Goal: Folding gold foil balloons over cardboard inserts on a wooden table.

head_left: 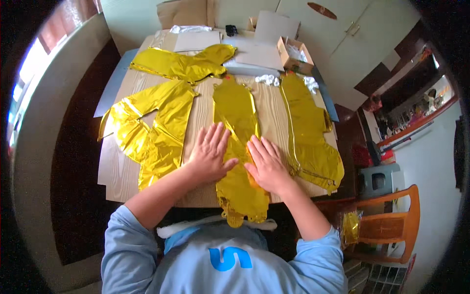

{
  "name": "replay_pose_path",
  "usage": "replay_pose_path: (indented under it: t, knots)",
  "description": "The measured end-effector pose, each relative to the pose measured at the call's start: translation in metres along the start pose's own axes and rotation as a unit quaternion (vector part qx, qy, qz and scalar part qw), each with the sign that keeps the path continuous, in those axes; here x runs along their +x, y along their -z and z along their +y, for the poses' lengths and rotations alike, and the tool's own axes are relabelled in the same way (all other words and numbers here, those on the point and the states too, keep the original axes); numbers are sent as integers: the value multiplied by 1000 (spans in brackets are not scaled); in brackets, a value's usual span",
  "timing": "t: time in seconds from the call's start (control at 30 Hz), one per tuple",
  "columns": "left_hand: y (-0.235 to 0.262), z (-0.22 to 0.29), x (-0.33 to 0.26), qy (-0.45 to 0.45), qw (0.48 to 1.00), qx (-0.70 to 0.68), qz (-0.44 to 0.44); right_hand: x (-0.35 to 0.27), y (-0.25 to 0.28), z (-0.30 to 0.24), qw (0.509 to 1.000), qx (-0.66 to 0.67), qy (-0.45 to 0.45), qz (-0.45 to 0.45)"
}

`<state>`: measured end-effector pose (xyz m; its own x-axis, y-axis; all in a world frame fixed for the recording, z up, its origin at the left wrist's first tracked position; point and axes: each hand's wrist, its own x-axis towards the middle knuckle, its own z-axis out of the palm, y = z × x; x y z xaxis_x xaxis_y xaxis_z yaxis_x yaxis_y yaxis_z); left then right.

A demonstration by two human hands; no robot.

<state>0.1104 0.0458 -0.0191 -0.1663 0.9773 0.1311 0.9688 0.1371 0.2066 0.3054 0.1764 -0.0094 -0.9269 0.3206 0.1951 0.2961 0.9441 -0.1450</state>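
While the left hand (206,156) lies flat on the central gold foil balloon (235,105), the right hand (268,167) does likewise. Similar balloons (174,112) flank it.

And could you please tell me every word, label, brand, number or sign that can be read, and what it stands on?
Light-blue shirt: one large blue printed mark, which I won't transcribe.
Middle gold foil piece: no lettering visible.
Small items at far right: any text too small to read.

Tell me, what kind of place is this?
Probably a room in somebody's home. There's a wooden chair, pale cupboard doors with handles, and a wood-grain table with shiny gold foil pieces spread on it.
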Motion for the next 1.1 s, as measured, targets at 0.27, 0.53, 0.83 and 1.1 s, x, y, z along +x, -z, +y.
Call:
replay_pose_path:
  t: [0.27, 0.53, 0.83, 1.1]
  knots:
    - [-9, -4, 2, -35, 998, -26, 44, -1, 3, 1, 1000, 17, 14, 7]
    - [-5, -4, 5, -9, 1000, -21, -16, 73, 33, 71, 979, 190, -26, 63]
    - [-1, -2, 7, -28, 999, -35, 8, 247, 21, 270, 900, 140, -377, 168]
    - [6, 2, 6, -21, 999, -31, 8, 297, -20, 295, 799, 291, -513, 121]
